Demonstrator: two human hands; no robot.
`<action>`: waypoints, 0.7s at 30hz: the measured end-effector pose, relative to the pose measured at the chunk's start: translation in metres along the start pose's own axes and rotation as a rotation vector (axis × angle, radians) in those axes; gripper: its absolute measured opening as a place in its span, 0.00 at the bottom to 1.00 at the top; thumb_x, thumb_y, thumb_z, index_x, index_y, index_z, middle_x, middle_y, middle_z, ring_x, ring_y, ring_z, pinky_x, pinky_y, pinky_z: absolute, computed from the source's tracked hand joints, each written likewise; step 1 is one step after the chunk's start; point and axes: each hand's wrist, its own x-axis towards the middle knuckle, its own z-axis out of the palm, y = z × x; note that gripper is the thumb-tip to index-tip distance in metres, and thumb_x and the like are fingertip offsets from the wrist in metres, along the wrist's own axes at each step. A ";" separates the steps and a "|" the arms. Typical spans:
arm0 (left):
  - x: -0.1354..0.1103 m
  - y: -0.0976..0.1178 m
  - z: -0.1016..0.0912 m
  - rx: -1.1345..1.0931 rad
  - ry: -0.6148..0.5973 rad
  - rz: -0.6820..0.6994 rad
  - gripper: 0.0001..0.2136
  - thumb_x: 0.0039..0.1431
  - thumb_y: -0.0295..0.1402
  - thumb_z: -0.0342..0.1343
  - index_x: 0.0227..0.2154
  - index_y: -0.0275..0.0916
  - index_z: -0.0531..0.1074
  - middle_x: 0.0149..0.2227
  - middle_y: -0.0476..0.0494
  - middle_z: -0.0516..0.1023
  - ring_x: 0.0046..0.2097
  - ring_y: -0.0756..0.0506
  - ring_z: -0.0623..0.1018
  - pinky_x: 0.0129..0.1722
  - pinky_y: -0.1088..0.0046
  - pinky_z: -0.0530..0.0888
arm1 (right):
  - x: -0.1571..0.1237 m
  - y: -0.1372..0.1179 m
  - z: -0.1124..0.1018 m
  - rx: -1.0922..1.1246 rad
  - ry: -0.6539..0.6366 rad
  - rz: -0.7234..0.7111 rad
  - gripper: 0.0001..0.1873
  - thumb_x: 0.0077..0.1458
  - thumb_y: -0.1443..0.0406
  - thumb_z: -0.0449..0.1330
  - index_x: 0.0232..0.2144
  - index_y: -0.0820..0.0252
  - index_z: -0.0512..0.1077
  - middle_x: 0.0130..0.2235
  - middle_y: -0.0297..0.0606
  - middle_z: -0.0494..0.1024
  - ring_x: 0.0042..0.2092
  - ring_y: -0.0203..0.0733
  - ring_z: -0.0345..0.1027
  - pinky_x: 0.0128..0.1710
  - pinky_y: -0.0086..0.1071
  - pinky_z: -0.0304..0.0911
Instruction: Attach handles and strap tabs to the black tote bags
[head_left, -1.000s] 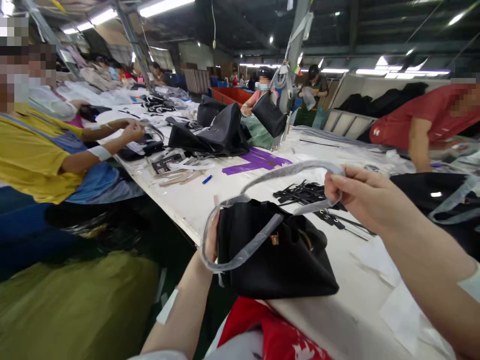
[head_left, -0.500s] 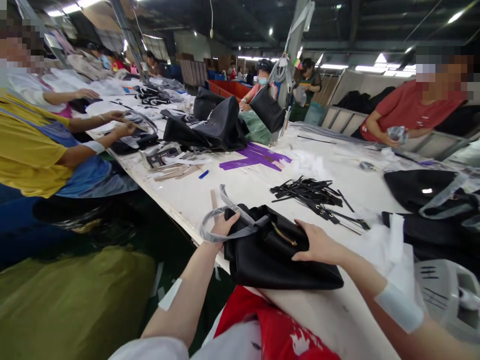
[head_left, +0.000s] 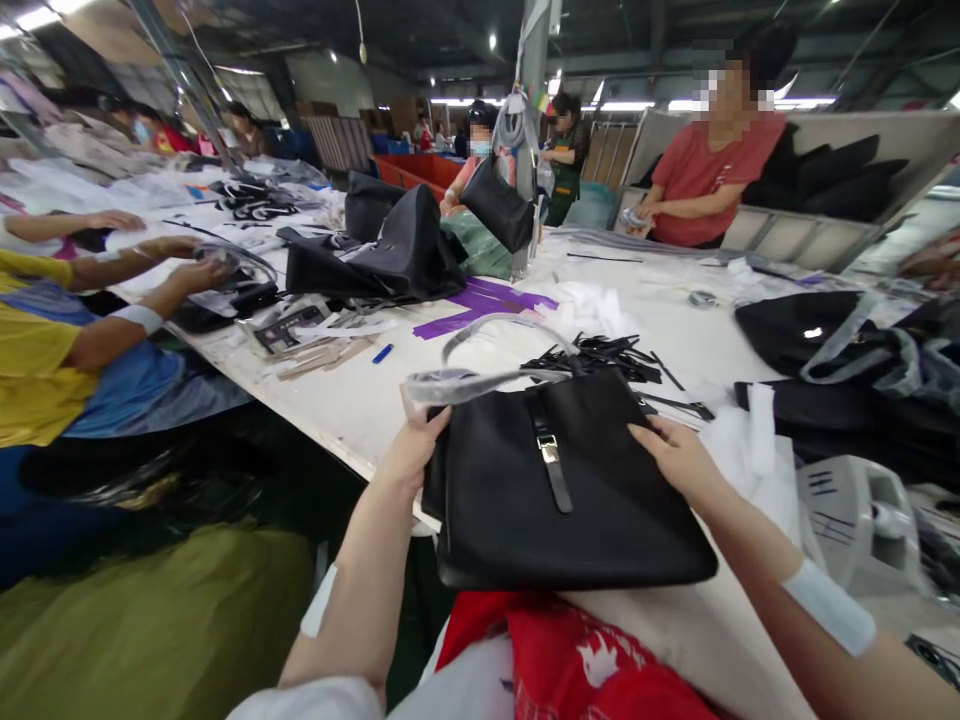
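Observation:
A black handbag (head_left: 499,490) stands at the near table edge, its front turned toward me. Down its middle runs a strap with a gold buckle (head_left: 549,450). Its handles (head_left: 480,383), wrapped in clear plastic, arch up from the top and lean left. My left hand (head_left: 420,440) grips the bag's upper left side, fingers partly hidden behind it. On the opposite side, my right hand (head_left: 675,455) holds the upper right edge between thumb and fingers. Just behind the bag lies a pile of thin black straps (head_left: 600,355).
More black bags lie at the right (head_left: 810,330) and farther back (head_left: 390,250). Purple strips (head_left: 480,305), a blue cutter-like item (head_left: 383,353) and a white plastic container (head_left: 855,520) are on the white table (head_left: 330,400). Co-workers stand left and across; an olive sack (head_left: 157,620) sits below left.
The handbag has come upright, its buckled front now facing me and its handles raised. Both hands have shifted to its upper sides. The view has turned slightly right.

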 end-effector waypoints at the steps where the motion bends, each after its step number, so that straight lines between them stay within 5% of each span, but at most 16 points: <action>1: -0.001 0.001 0.000 0.016 -0.021 -0.020 0.26 0.50 0.45 0.62 0.50 0.36 0.70 0.42 0.38 0.80 0.46 0.39 0.78 0.52 0.59 0.70 | 0.001 0.006 -0.007 0.150 -0.020 0.073 0.18 0.52 0.52 0.57 0.37 0.60 0.72 0.31 0.39 0.80 0.33 0.49 0.74 0.33 0.38 0.68; 5: 0.010 -0.017 -0.002 0.484 -0.092 0.004 0.19 0.55 0.45 0.56 0.44 0.36 0.73 0.39 0.38 0.80 0.44 0.37 0.78 0.48 0.60 0.71 | -0.006 0.028 -0.015 0.301 -0.089 0.214 0.19 0.50 0.52 0.59 0.37 0.60 0.71 0.29 0.37 0.79 0.31 0.47 0.74 0.31 0.37 0.68; 8: 0.025 -0.035 -0.005 0.969 -0.092 0.029 0.13 0.54 0.40 0.55 0.32 0.34 0.74 0.38 0.31 0.79 0.46 0.32 0.76 0.49 0.57 0.68 | -0.017 0.032 -0.005 -0.004 -0.064 0.154 0.17 0.53 0.53 0.57 0.38 0.60 0.71 0.31 0.39 0.80 0.33 0.47 0.74 0.33 0.37 0.66; 12: 0.032 -0.027 0.003 1.232 -0.035 0.075 0.17 0.53 0.38 0.55 0.42 0.31 0.72 0.42 0.24 0.77 0.49 0.28 0.74 0.52 0.54 0.65 | -0.030 0.022 0.009 -0.347 -0.084 0.057 0.16 0.55 0.57 0.55 0.42 0.61 0.70 0.40 0.47 0.79 0.41 0.52 0.73 0.40 0.38 0.63; 15: 0.017 0.002 0.032 1.428 -0.141 0.300 0.20 0.56 0.38 0.53 0.49 0.33 0.69 0.50 0.28 0.73 0.53 0.33 0.72 0.54 0.61 0.64 | -0.038 0.016 0.010 -0.399 -0.157 0.067 0.13 0.57 0.59 0.53 0.38 0.62 0.70 0.38 0.49 0.79 0.41 0.54 0.72 0.40 0.40 0.63; 18: -0.005 0.025 0.078 1.387 -0.455 0.436 0.18 0.60 0.41 0.49 0.49 0.39 0.70 0.51 0.36 0.73 0.53 0.36 0.72 0.55 0.63 0.64 | -0.046 0.016 0.003 -0.257 -0.179 0.058 0.12 0.56 0.58 0.54 0.36 0.61 0.71 0.38 0.45 0.79 0.41 0.53 0.72 0.41 0.40 0.64; 21: -0.021 0.019 0.121 1.260 -0.708 0.473 0.18 0.61 0.42 0.48 0.47 0.38 0.72 0.48 0.35 0.75 0.54 0.35 0.71 0.58 0.61 0.61 | -0.058 0.023 -0.005 0.017 -0.139 0.087 0.16 0.55 0.55 0.55 0.39 0.59 0.71 0.39 0.41 0.79 0.42 0.51 0.73 0.42 0.40 0.66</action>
